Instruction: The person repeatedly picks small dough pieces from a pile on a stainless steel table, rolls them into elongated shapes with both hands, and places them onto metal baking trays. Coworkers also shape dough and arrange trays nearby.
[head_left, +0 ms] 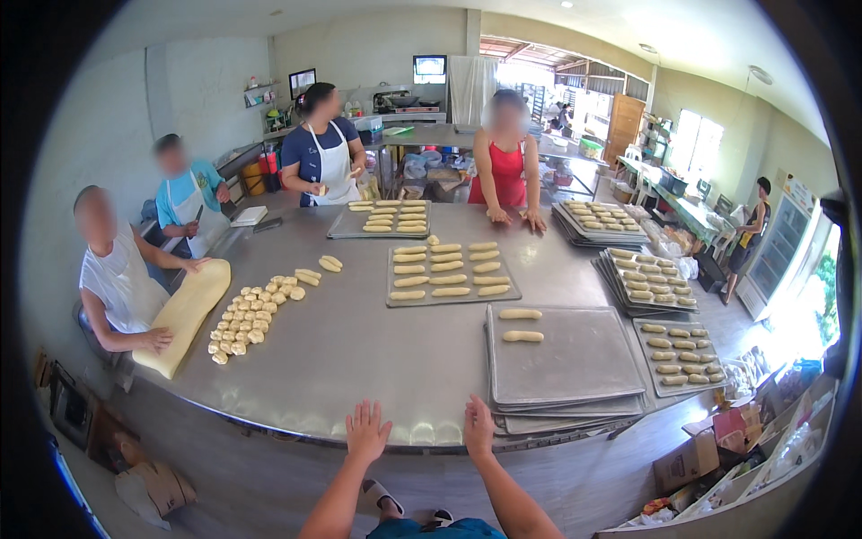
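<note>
Steel worktable [323, 350] hosts apparent tray-filling.
Left hand [366, 433] and right hand [479, 428], empty and unclenched, are at its near edge; two dough rolls [523, 336] lie on the near right tray [570, 368]; adding more likely calls for grasping another.

The tabletop [350, 346] is silver-grey, as is the tray [566, 373] at four o'clock. Its rolls [521, 336] show pale yellow, like the dough slab [185, 314] at nine. One person's garment [505, 175] is red at one, the wearer's clothing [431, 528] teal at six.
</note>
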